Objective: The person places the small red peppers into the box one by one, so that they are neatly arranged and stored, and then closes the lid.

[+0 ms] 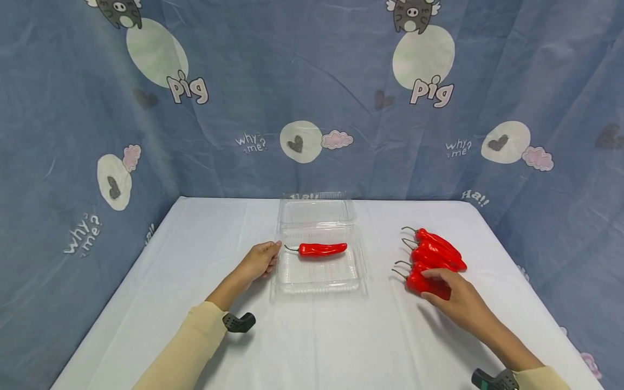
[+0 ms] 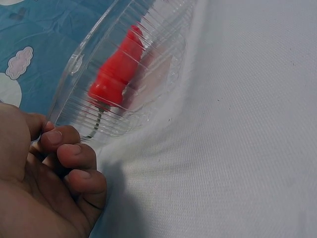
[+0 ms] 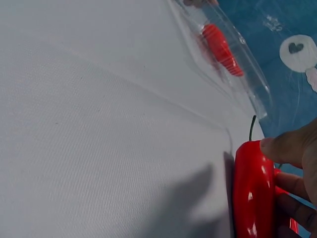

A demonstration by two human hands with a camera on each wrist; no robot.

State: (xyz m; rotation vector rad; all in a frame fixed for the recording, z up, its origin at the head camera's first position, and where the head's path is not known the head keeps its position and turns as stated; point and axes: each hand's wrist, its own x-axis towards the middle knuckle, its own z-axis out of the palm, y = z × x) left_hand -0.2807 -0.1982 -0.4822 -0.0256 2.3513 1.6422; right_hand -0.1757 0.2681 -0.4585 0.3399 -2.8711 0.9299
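Observation:
A clear plastic clamshell box (image 1: 319, 285) lies with its lid folded back on the table. Inside its base is one red chili pepper (image 1: 322, 249), stem to the left. My left hand (image 1: 260, 260) pinches the left rim of the box between thumb and curled fingers, as the left wrist view of the box wall (image 2: 74, 64) also shows. To the right, several red chili peppers (image 1: 441, 246) lie side by side, stems leftward. My right hand (image 1: 458, 298) has its thumb and fingers around the nearest chili pepper (image 3: 253, 193), which still lies beside the others. Its far side is partly hidden by the fingers.
A white cloth (image 1: 317, 341) covers the table. Behind the table and along its sides hangs a blue printed curtain (image 1: 234, 108). The raised box lid (image 1: 316, 212) is near the table's back edge. Each wrist wears a dark strap device (image 1: 239, 323).

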